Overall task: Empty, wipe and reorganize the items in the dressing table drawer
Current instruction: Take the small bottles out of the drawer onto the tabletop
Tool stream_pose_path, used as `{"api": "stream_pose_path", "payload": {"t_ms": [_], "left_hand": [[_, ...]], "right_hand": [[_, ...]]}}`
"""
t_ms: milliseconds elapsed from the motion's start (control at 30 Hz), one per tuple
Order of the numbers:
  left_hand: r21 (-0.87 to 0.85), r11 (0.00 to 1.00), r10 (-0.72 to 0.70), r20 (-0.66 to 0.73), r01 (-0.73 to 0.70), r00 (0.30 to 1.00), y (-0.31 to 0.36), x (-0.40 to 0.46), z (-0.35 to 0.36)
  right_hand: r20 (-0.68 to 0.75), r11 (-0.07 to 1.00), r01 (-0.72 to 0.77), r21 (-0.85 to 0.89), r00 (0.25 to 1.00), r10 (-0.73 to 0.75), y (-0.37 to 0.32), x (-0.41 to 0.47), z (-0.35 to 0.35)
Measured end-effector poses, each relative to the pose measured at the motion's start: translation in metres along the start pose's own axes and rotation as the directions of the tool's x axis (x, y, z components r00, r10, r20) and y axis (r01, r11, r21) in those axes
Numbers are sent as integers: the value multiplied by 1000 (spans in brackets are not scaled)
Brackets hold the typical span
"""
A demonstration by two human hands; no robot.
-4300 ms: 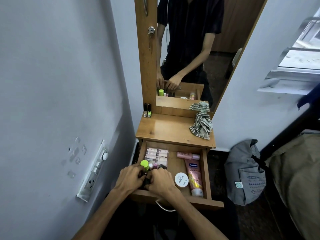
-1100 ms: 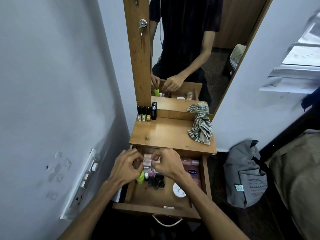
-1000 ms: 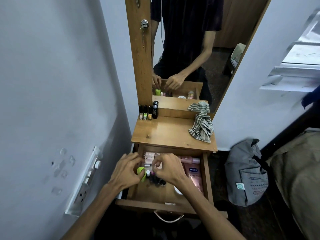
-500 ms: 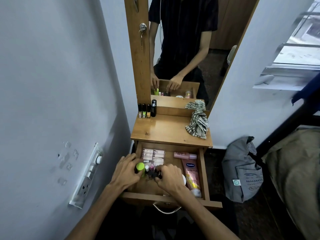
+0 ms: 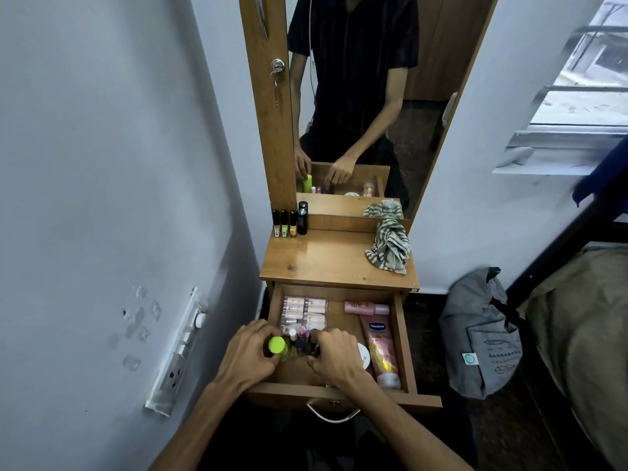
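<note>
While the drawer point(image 5: 404, 338) was pulled out under the worktop point(image 5: 334, 263), both hands were kept inside it near its front left corner. The left hand point(image 5: 249, 353) was curled round a bottle with a bright green cap point(image 5: 277, 345), which stood upright by the left wall of the drawer. The right hand point(image 5: 334, 356) was curled over some small dark bottles point(image 5: 304, 345) just beside the green cap, and its fingertips were pinched on them. Two tiny bottles with white and pink caps point(image 5: 297, 333) were seen just behind those.

At the back left corner of the drawer a set of pale tubes in a clear pack point(image 5: 304, 311) was laid flat. A pink bottle point(image 5: 367, 307) was laid on its side along the back wall, near the right corner. A long pink tube point(image 5: 380, 351) was laid along the right wall, with its cap at the front. A round white lid point(image 5: 363, 355) was partly hidden between the right hand and that tube.

On the back left corner of the worktop, three small nail paint bottles point(image 5: 284, 226) and a taller black tube point(image 5: 302, 217) were stood in a row against the wooden post. A striped cloth point(image 5: 389, 248) was bunched up at the back right corner, touching the mirror point(image 5: 356, 96). A grey bag point(image 5: 479, 334) was left on the floor to the right.
</note>
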State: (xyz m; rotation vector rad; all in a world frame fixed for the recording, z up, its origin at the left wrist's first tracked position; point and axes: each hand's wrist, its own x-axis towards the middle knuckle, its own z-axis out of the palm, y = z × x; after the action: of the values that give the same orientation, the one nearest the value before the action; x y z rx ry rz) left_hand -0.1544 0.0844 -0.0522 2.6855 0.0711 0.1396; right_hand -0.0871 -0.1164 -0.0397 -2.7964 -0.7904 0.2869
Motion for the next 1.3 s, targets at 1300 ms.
{"api": "stream_pose_path", "payload": {"t_ms": [1300], "left_hand": [[-135, 979, 132, -164, -155, 978, 39, 219, -99]], "right_hand": [[-343, 914, -123, 387, 901, 267, 33, 175, -142]]}}
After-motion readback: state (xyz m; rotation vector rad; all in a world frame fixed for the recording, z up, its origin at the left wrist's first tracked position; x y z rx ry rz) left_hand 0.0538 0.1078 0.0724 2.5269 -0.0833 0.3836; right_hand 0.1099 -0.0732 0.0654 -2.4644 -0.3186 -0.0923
